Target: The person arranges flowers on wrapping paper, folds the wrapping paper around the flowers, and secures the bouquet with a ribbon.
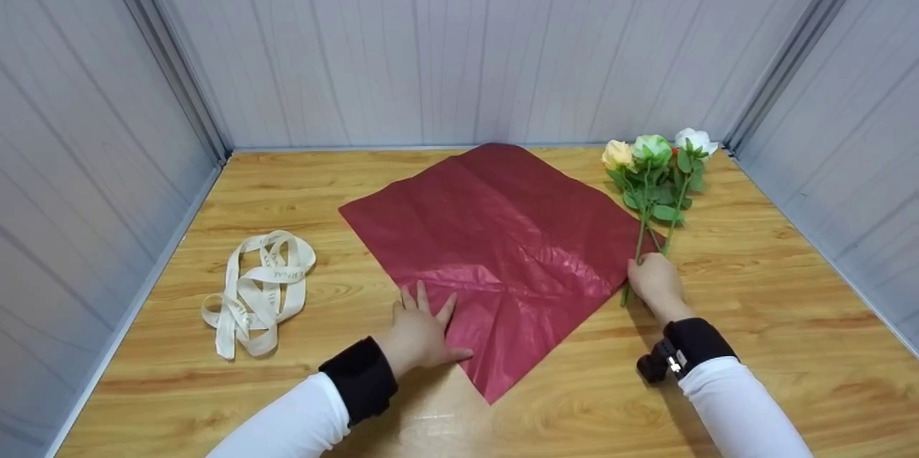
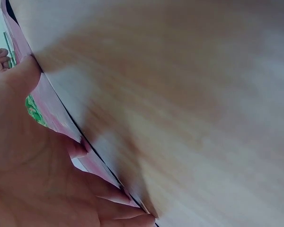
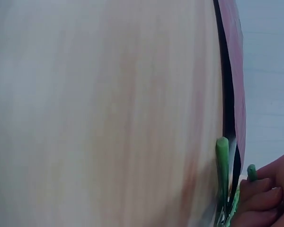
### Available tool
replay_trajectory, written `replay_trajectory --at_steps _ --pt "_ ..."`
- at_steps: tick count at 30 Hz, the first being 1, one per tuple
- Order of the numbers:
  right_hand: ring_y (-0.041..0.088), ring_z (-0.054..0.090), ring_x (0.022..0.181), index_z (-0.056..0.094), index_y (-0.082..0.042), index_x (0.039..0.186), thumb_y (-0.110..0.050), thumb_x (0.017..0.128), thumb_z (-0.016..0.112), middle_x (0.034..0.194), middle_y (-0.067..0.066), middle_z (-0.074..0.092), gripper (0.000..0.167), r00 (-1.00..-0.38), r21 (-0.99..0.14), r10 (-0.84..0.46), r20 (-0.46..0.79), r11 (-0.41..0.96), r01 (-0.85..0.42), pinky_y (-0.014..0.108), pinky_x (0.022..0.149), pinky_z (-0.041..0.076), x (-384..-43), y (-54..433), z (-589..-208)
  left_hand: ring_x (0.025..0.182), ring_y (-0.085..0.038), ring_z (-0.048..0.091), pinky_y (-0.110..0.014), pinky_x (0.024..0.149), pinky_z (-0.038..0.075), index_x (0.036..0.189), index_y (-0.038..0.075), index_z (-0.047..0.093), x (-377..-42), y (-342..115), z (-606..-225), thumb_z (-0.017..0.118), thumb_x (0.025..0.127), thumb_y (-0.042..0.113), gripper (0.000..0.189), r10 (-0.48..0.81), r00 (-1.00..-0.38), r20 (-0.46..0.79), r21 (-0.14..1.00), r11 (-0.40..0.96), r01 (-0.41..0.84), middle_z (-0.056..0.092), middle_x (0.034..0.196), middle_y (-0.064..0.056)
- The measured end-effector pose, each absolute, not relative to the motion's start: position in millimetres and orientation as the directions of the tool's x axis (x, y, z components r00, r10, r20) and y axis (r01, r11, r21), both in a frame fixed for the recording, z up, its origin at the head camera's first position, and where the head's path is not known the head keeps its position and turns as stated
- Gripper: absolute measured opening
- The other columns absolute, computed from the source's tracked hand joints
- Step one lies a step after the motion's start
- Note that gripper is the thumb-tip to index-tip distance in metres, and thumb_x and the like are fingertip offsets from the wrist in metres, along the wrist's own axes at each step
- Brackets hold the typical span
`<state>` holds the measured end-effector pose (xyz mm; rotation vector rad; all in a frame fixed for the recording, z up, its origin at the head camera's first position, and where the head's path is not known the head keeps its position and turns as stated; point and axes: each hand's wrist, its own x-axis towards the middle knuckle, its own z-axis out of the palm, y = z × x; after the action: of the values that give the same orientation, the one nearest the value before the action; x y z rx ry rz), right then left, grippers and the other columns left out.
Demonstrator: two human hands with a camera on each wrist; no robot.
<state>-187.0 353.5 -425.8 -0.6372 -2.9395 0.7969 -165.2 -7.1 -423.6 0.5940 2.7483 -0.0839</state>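
Note:
A dark red sheet of wrapping paper (image 1: pixel 495 228) lies creased on the wooden table, one corner pointing toward me. My left hand (image 1: pixel 420 336) rests at its lower left edge with fingers spread; in the left wrist view, the fingertips touch down along the paper's edge. At the paper's right corner, my right hand (image 1: pixel 655 284) pinches a green stem among several artificial roses. Their heads are peach (image 1: pixel 617 155), pale green (image 1: pixel 652 149) and white (image 1: pixel 695 142), with a bit of red behind. Curled fingers (image 3: pixel 260 196) surround one stem end in the right wrist view, while another stem (image 3: pixel 222 161) lies beside them.
A loosely looped cream ribbon (image 1: pixel 262 293) with printed lettering lies on the left part of the table (image 1: pixel 179 400). Pale panel walls (image 1: pixel 459 41) enclose the table at the back and both sides.

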Motion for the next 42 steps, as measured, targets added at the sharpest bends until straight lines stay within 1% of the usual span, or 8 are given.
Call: replay_trajectory --at_steps 4,11,16,20,25,30,38,42 --pt "0.016 0.040 0.049 0.039 -0.011 0.062 -0.025 0.098 0.042 0.054 0.000 0.037 0.038 -0.911 -0.495 0.411 -0.018 0.788 0.366 0.028 0.048 0.031 -188.8 347.9 -423.1 0.135 -0.055 0.020 -0.058 0.108 0.026 0.152 0.022 0.022 -164.7 -8.3 -422.9 0.047 0.080 0.075 0.093 0.395 -0.859 -0.327 0.016 0.911 0.413 0.016 0.151 -0.034" --pt "0.024 0.051 0.058 0.054 -0.002 0.075 -0.021 0.099 0.044 0.064 0.012 0.053 0.032 -0.901 -0.506 0.400 0.166 0.819 0.270 0.029 0.051 0.033 -194.4 331.5 -417.5 0.136 -0.056 0.018 -0.059 0.109 0.024 0.152 0.020 0.023 -163.1 -11.2 -418.1 0.049 0.080 0.073 0.092 0.387 -0.859 -0.334 0.054 0.918 0.392 0.015 0.151 -0.034" --pt "0.027 0.052 0.060 0.055 0.000 0.089 -0.023 0.102 0.039 0.068 0.014 0.054 0.030 -0.891 -0.541 0.377 0.251 0.818 0.193 0.031 0.053 0.034 -202.4 309.1 -410.0 0.135 -0.057 0.016 -0.060 0.109 0.023 0.152 0.020 0.022 -162.0 -15.0 -416.1 0.049 0.081 0.072 0.092 0.387 -0.862 -0.328 0.070 0.920 0.386 0.013 0.150 -0.036" --pt "0.027 0.049 0.060 0.053 0.001 0.089 -0.021 0.102 0.041 0.066 0.011 0.048 0.029 -0.895 -0.563 0.336 0.293 0.818 0.122 0.033 0.055 0.034 -209.1 287.5 -399.4 0.135 -0.057 0.016 -0.060 0.109 0.023 0.152 0.019 0.023 -162.6 -15.1 -414.6 0.049 0.081 0.072 0.092 0.389 -0.863 -0.323 0.071 0.919 0.388 0.013 0.150 -0.036" --pt "0.025 0.046 0.063 0.053 0.002 0.087 -0.020 0.102 0.042 0.066 0.008 0.044 0.028 -0.914 -0.598 0.281 0.292 0.800 0.055 0.035 0.060 0.036 -220.6 259.9 -378.2 0.135 -0.057 0.018 -0.060 0.108 0.025 0.152 0.020 0.023 -163.9 -12.5 -413.8 0.047 0.081 0.073 0.092 0.393 -0.863 -0.317 0.047 0.916 0.399 0.014 0.150 -0.036" --pt "0.028 0.052 0.065 0.050 -0.001 0.083 -0.019 0.102 0.042 0.065 0.007 0.048 0.028 -0.941 -0.628 0.239 0.239 0.777 0.037 0.036 0.063 0.040 -230.2 237.0 -365.0 0.135 -0.056 0.018 -0.060 0.108 0.025 0.152 0.020 0.024 -164.2 -10.3 -416.8 0.048 0.081 0.073 0.092 0.398 -0.862 -0.314 0.054 0.914 0.402 0.015 0.150 -0.035" --pt "0.024 0.051 0.068 0.048 -0.003 0.083 -0.020 0.102 0.042 0.069 0.005 0.047 0.026 -0.971 -0.598 0.209 0.117 0.795 0.099 0.033 0.066 0.038 -237.2 219.3 -374.4 0.135 -0.056 0.020 -0.060 0.108 0.025 0.151 0.020 0.024 -162.8 -9.0 -423.1 0.050 0.080 0.073 0.092 0.400 -0.863 -0.309 0.055 0.913 0.404 0.016 0.150 -0.035" --pt "0.027 0.052 0.071 0.052 0.000 0.087 -0.020 0.101 0.043 0.074 0.011 0.052 0.026 -0.973 -0.558 0.207 0.104 0.822 0.115 0.037 0.069 0.041 -241.1 214.9 -382.8 0.136 -0.055 0.020 -0.059 0.108 0.025 0.151 0.021 0.024 -163.8 -7.8 -423.1 0.049 0.080 0.074 0.092 0.399 -0.862 -0.313 0.041 0.912 0.408 0.016 0.150 -0.034"
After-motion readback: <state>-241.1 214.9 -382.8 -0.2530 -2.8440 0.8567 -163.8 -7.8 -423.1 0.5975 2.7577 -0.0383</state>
